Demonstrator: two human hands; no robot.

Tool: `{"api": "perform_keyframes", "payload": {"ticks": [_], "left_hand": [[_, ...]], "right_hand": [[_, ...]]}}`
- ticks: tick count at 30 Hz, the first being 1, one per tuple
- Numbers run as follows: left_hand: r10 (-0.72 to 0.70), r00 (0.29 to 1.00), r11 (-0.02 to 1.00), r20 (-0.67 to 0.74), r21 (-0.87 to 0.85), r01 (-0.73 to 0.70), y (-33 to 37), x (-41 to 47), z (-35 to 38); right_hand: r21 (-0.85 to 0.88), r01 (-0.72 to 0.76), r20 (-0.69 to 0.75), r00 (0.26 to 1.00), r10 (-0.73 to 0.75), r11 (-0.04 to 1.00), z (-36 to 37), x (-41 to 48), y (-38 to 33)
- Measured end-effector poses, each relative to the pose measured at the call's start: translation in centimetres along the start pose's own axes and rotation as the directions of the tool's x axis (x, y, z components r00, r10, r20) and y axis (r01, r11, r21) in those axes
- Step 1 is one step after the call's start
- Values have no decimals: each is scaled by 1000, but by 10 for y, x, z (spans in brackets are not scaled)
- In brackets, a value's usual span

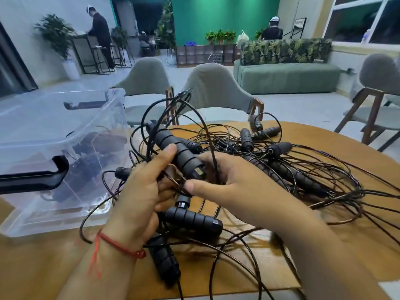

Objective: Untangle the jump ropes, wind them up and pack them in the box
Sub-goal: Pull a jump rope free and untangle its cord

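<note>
A tangle of black jump ropes (279, 149) is heaped on the wooden table (324, 137), right of centre; at least nine foam handles can be counted. One ribbed handle (177, 152) is gripped by the left hand (138, 191), its lower end pinched between the thumb and forefinger of the right hand (233, 187). At left, one clear plastic box (26, 131) with two black latches (43, 174) holds dark ropes, blurred.
</note>
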State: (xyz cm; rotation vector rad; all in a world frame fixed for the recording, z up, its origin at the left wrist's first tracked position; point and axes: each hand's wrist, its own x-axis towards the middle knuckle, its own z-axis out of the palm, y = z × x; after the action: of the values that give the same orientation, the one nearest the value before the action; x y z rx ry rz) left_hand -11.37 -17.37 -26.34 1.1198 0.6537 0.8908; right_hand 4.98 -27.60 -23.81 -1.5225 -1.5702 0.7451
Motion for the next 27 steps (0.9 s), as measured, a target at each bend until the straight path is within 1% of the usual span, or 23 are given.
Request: {"api": "perform_keyframes", "payload": {"ticks": [1,3,4,5,6,8,9,10,11,12,15,16,17,20,21,23,25,26,27], "left_hand": [[5,1000,1000,-29,-21,-6,2,1,-2],[6,996,999,-84,-35,-9,5,2,-8],[-1,995,999,-101,-34,-3,6,3,-10],[-8,994,1000,-113,-28,5,6,4,-13],[-15,993,1000,-118,-21,12,5,5,-14],[-25,992,1000,-121,-7,24,3,6,-16],[-29,993,1000,-115,-4,29,2,6,-15],[-36,994,999,-106,-3,36,2,6,-14],[-43,994,999,-99,1,43,1,6,-13],[-46,995,999,-93,5,47,1,6,-12],[-49,996,999,-76,18,50,1,6,-12],[-51,996,998,-70,23,53,1,5,-11],[-54,997,998,-63,26,56,1,5,-12],[-67,997,997,-45,25,68,1,4,-12],[-69,997,997,-35,26,70,1,4,-11],[-66,998,997,-21,33,67,-1,5,-11],[-60,998,997,-14,41,61,-2,6,-10],[-57,998,997,-14,47,58,-3,6,-9],[-57,998,997,-14,55,58,-3,6,-9]], "right_hand": [[-56,-1,28,1000,3,998,-6,-1,2],[-256,-19,27,999,27,967,-21,-5,8],[-356,-37,-9,999,36,934,-27,-5,11],[-445,-75,-82,996,43,892,-34,-4,16],[-524,-136,-162,985,58,841,-41,-2,24],[-667,-297,-312,944,106,683,-52,3,43],[-711,-356,-358,925,123,606,-56,5,54],[-732,-392,-386,913,135,556,-60,7,65],[-735,-413,-410,902,132,538,-62,7,74],[-731,-420,-432,895,111,538,-65,6,82],[-724,-433,-523,852,-17,537,-72,6,91],[-715,-427,-543,838,-54,554,-74,6,92],[-698,-403,-554,828,-89,592,-75,5,92],[-549,-236,-587,792,-168,802,-74,3,80],[-508,-180,-597,779,-193,843,-73,2,72],[-492,-82,-607,746,-274,867,-66,1,54],[-428,44,-641,690,-337,903,-59,0,37],[-364,109,-665,665,-340,925,-56,-1,29],[-284,148,-686,659,-309,947,-54,-2,22]]}}
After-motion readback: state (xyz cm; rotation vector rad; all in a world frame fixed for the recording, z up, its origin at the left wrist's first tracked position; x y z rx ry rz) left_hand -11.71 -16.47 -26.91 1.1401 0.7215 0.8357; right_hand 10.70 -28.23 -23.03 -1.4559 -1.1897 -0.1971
